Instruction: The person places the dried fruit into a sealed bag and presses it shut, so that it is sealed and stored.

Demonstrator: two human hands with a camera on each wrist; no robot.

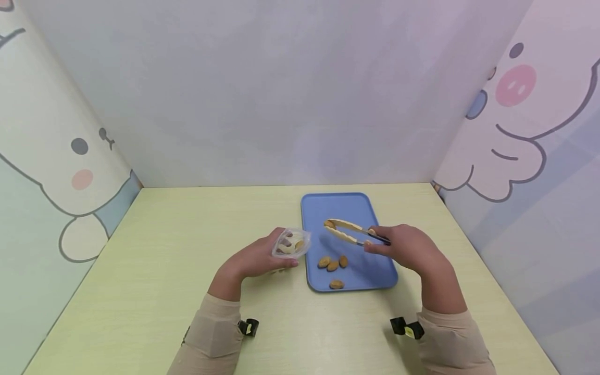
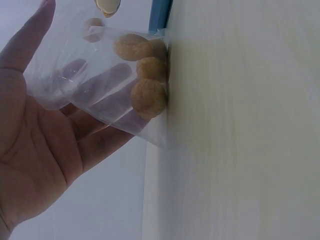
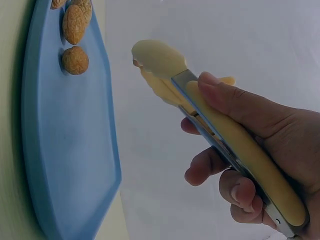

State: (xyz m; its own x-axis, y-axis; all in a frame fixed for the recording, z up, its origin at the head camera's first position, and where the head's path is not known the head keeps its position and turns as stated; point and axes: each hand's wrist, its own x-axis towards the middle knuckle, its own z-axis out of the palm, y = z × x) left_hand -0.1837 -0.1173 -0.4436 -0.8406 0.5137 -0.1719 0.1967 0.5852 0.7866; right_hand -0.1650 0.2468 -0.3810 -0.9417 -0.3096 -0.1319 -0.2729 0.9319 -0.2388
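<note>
My left hand [image 1: 262,255] holds a clear plastic bag [image 1: 303,239] by its mouth, thumb on one side and fingers on the other. Several brown, wrinkled nuts [image 2: 149,97] lie at the bottom of the bag, close to the table in the left wrist view. My right hand [image 1: 408,247] grips a pair of tongs [image 1: 347,224] with cream handles and tips. Pinched in the tong tips is one brown nut [image 1: 330,224], over the blue tray [image 1: 335,203]. On the tray, several more nuts [image 1: 333,265] lie near its front left.
The blue tray has a low raised rim and sits right of the bag on a pale wooden table [image 1: 211,219]. Walls with cartoon prints [image 1: 515,86] enclose the table at the back and both sides.
</note>
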